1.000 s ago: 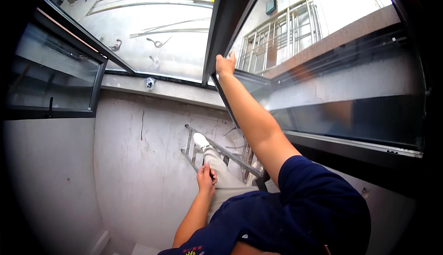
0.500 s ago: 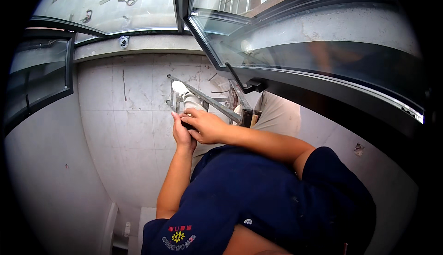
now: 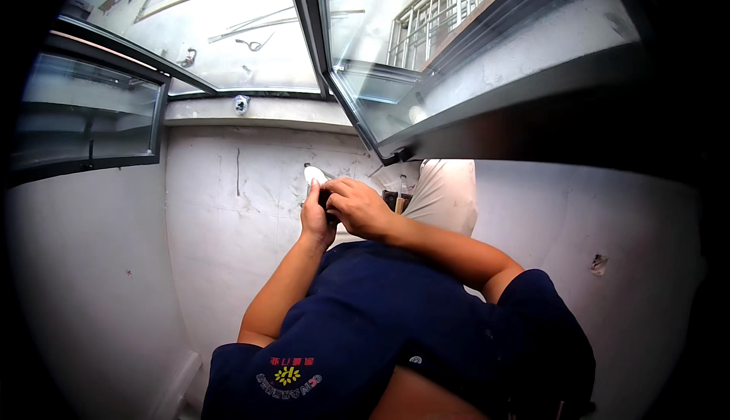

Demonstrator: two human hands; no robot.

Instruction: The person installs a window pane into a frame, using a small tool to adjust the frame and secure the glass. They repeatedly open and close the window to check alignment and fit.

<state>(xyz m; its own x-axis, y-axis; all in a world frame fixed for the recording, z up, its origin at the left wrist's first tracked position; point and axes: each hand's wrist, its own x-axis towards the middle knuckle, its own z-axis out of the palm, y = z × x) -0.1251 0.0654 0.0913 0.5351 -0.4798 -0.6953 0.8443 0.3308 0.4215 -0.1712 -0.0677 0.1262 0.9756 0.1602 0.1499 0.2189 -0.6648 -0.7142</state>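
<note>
Close in front of our chest, both hands meet over one small dark object [image 3: 330, 209] held between them. Our left hand [image 3: 313, 218] cups it from the left with its fingers curled round, and our right hand [image 3: 359, 209] closes over it from the right, fingertips pressing at its top. The object is almost wholly covered, so we cannot tell what it is; only a dark sliver shows between the palms. We judge that its long axis runs roughly away from us, toward the white shoe [image 3: 314, 174] just beyond the fingers, though the hidden ends leave this uncertain.

To handle it well, we should let the left hand stay the steady support and let the right fingertips do the fine work, keeping the piece close to the body so that it cannot slip toward the floor [image 3: 228, 215].

Just beyond the hands stands the pale trouser leg [image 3: 441, 192], with a wooden-handled tool [image 3: 400, 196] beside it. Farther out, the grey concrete floor meets a low ledge [image 3: 251, 112] carrying a small round fitting [image 3: 241, 104]. Above it runs the dark window frame [image 3: 308, 32], an open sash [image 3: 84, 116] at the left, and a metal railing [image 3: 433, 25] outside.
</note>
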